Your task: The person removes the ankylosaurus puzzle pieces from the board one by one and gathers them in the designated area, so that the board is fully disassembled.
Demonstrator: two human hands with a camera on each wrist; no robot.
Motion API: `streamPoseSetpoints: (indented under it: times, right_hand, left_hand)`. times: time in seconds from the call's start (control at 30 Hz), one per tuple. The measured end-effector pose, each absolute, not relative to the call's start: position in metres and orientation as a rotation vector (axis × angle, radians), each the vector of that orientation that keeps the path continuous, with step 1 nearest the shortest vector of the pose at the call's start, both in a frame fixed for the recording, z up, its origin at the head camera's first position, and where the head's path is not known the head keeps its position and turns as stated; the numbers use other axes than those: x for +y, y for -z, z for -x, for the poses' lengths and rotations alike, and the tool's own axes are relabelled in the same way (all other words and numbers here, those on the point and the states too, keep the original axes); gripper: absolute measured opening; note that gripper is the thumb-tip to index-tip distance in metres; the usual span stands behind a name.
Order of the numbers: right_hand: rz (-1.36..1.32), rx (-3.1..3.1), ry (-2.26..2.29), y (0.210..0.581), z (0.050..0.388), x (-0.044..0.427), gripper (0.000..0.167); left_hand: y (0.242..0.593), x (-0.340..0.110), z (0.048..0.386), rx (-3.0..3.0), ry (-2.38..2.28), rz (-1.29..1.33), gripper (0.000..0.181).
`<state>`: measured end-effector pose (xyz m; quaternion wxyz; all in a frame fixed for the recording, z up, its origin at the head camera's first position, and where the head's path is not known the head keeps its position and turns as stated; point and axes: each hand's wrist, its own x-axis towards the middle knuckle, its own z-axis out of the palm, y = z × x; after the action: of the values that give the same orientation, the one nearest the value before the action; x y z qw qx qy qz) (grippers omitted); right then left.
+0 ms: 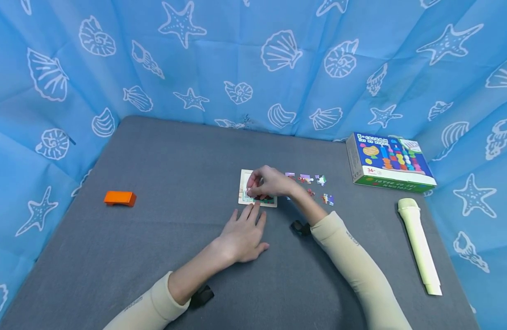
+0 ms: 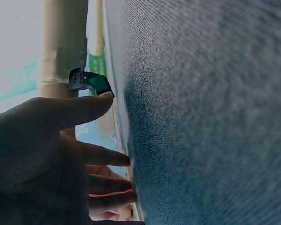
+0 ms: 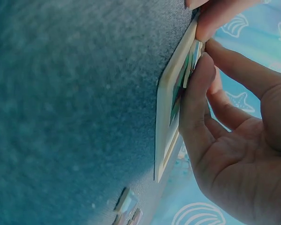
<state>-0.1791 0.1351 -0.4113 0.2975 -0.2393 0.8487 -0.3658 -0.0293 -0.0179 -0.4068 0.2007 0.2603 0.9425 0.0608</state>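
Note:
A small wooden jigsaw tray (image 1: 242, 192) lies at mid-table, with a few pieces fitted in its lower part. Over it, my right hand (image 1: 271, 181) pinches a jigsaw piece (image 3: 196, 52) between thumb and fingertips, low against the tray's inside; the fingers mostly cover it. My left hand (image 1: 242, 237) lies palm down on the near side, fingers spread and straight, its fingertips touching the tray's near edge. In the right wrist view the tray's pale rim (image 3: 165, 101) stands out. Loose jigsaw pieces (image 1: 306, 178) are scattered just right of the tray, partly behind the right forearm.
An orange arch block (image 1: 120, 198) sits at the left. Toward the back right stands a colourful toy box (image 1: 391, 161), with a pale yellow-green microphone-shaped stick (image 1: 420, 247) in front of it. A blue shell-patterned curtain (image 1: 237, 59) borders the grey table (image 1: 175, 160).

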Motion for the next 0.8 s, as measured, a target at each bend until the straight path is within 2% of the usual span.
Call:
streamPoseSetpoints:
  times: [0.4,0.8]
  right_hand:
    - [0.75,2.238,1.116,0.407,0.17,0.143,0.007]
    - [0.668,2.264,1.203,0.395,0.154,0.185,0.011]
  left_hand:
    - [0.407,-0.018,0.032,2.616,-0.161,-0.737,0.081]
    - [0.408,-0.018,0.03,2.641,-0.201,-0.747,0.082]
